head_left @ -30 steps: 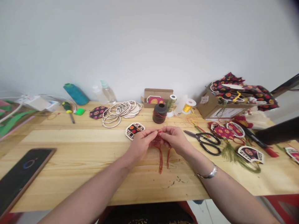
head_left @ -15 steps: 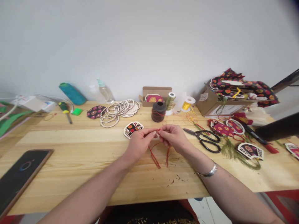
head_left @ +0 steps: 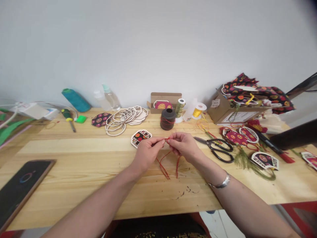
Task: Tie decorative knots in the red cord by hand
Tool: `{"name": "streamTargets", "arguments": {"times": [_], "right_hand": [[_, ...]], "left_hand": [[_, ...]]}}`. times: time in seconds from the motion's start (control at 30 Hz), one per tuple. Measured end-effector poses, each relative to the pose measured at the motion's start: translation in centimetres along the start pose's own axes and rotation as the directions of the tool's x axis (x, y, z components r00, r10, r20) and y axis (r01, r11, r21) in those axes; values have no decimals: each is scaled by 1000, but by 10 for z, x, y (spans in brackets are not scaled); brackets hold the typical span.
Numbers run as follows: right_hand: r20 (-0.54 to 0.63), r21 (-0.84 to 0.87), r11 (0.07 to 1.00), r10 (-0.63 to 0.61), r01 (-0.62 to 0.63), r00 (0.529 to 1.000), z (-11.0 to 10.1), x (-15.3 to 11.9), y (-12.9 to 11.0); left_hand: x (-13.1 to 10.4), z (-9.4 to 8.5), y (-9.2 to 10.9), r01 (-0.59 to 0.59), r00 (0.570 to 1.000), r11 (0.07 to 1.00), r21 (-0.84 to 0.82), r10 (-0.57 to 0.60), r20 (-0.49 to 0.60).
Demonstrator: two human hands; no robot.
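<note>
Left hand (head_left: 148,150): thumb and forefinger closed together at the tips, clamped on the red cord (head_left: 177,167), mid-frame; remaining fingers largely hidden.
Right hand (head_left: 183,145): thumb and forefinger pinched on the same cord, just beside the left tips; other fingers curled underneath.
Cord: between the two hands at frame centre; loose strands hang below in two bunches. Contact of their ends with the wood: cannot tell.
Left arm: enters lower left, slants up toward centre, back of hand uppermost.
Right arm: enters lower right, slants up and leftward; silver bracelet (head_left: 224,181) at the wrist.
Table (head_left: 94,180): pale wood, spanning the lower half; dark scraps lie below the right hand.
Table, left: phone (head_left: 23,186) at lower left; screwdriver (head_left: 68,118) and tilted teal spool (head_left: 76,100) above it; clear bottle (head_left: 112,99) near the wall; overlapping wooden frames (head_left: 123,118) in front.
Table, centre: patterned badge (head_left: 139,137) just beyond the left hand; black spool (head_left: 167,119) upright, in front of a small box (head_left: 166,96).
Table, right: scissors (head_left: 218,148) lying near the right hand, blades toward it; carton (head_left: 223,110) at upper right, patterned fabric (head_left: 274,96) heaped over its top.
Wall (head_left: 138,43): plain, pale, filling the upper frame.
Floor (head_left: 219,224): light tiles, bottom edge, right of centre.
</note>
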State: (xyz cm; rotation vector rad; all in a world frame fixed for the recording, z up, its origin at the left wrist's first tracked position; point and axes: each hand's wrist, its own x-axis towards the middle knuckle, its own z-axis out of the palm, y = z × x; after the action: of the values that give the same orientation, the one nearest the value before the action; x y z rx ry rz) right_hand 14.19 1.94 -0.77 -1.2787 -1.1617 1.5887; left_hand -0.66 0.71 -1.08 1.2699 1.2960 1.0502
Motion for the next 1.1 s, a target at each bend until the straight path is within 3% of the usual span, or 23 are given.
{"name": "streamTargets", "arguments": {"times": [0.33,0.57,1.1], "right_hand": [[37,27,1000,-10,9,999,-3,-1,0],[82,35,999,-39,36,996,-3,-5,-5],[22,-55,991,-123,124,992,-4,1,1]], "left_hand": [[-1,-1,2,16,999,1000,3,-16,30],[-1,0,-1,52,997,995,-81,-47,66],[-2,0,-2,72,993,990,-121,-59,104]]}}
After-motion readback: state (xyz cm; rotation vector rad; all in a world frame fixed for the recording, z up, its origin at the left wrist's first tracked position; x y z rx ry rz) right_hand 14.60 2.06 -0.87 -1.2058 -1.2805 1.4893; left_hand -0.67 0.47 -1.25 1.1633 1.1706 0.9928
